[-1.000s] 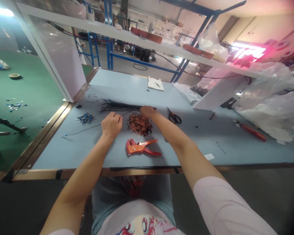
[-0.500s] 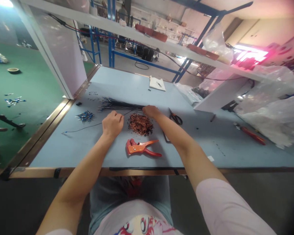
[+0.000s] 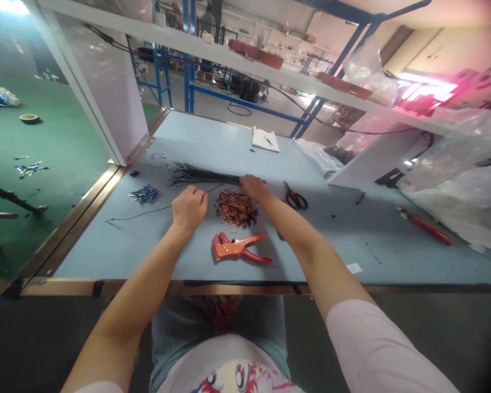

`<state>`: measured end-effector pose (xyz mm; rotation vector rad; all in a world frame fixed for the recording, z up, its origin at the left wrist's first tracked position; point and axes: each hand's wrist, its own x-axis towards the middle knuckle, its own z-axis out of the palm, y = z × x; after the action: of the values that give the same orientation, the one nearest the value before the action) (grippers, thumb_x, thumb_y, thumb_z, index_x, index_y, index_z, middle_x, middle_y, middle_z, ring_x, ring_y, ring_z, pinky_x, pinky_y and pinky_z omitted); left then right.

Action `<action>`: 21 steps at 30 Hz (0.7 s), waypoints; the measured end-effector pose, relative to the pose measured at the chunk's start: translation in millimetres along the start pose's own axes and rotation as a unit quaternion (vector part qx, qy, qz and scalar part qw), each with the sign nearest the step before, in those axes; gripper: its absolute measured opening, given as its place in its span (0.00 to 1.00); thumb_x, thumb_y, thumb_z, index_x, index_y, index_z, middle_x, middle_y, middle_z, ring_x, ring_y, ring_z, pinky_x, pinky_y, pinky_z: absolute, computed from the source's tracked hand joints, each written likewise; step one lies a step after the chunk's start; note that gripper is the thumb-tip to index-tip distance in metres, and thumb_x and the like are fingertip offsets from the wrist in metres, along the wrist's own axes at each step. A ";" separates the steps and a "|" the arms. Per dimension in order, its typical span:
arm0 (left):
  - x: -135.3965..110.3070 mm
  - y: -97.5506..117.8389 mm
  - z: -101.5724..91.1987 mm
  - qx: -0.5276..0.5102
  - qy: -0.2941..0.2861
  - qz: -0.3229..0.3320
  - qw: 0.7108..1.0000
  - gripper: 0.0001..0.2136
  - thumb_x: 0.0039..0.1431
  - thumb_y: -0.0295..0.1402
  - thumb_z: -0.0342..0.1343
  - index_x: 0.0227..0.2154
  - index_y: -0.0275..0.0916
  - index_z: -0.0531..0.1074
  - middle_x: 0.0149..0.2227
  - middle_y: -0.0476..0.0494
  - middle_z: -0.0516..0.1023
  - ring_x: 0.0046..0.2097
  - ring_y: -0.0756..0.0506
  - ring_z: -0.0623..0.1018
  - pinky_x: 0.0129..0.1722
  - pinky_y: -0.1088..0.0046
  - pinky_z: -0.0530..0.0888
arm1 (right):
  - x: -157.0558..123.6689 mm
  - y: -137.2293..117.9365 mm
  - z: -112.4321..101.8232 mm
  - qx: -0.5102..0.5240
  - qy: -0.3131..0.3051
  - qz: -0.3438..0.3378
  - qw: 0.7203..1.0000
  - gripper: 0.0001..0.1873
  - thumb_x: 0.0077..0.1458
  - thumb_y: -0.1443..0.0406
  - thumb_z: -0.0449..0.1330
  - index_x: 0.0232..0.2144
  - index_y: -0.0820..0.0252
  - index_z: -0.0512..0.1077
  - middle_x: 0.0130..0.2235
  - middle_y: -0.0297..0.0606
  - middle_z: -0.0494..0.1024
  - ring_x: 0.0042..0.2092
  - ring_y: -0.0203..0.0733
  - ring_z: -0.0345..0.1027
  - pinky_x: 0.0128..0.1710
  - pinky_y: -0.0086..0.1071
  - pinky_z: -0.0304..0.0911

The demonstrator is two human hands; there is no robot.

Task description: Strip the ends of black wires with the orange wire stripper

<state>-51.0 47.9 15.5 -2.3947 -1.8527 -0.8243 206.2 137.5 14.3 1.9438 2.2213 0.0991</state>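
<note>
My left hand [image 3: 190, 206] is closed round a single thin black wire [image 3: 149, 211], whose blue-tipped end lies out to the left on the table. The wire's other end runs up to the right, towards my right hand [image 3: 252, 186]. That hand is closed at the right end of a bundle of black wires [image 3: 207, 173]; its fingertips are partly hidden. A pile of copper-coloured clippings [image 3: 236, 208] sits between my hands. Nearer me lie orange-red wire strippers [image 3: 241, 248]. A small heap of blue terminals [image 3: 144, 194] is left of my left hand.
Black-handled scissors [image 3: 295, 197] lie right of my right forearm. Red-handled pliers [image 3: 429, 226] and plastic bags [image 3: 445, 180] are at the far right. A white cloth [image 3: 265, 140] lies at the back. A shelf [image 3: 245, 59] crosses above the table, with an upright panel [image 3: 106, 93] at left.
My hands keep almost the same places on the wires. The whole view has shifted slightly, and more of the scissors shows beside my right forearm.
</note>
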 end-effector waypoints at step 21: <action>-2.1 2.6 8.8 -0.122 0.033 -0.047 0.991 0.10 0.65 0.29 0.51 0.43 0.39 0.77 0.43 0.42 0.82 0.46 0.40 0.80 0.39 0.68 0.69 | -214.3 -47.3 13.5 0.273 0.006 -0.170 0.947 0.30 0.53 0.58 0.70 0.55 0.62 0.71 0.56 0.51 0.75 0.56 0.55 0.66 0.59 0.49 0.60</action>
<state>-45.5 48.0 7.8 -2.3916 -1.9565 -1.1864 189.0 -81.7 13.7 1.7268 2.7662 -0.6177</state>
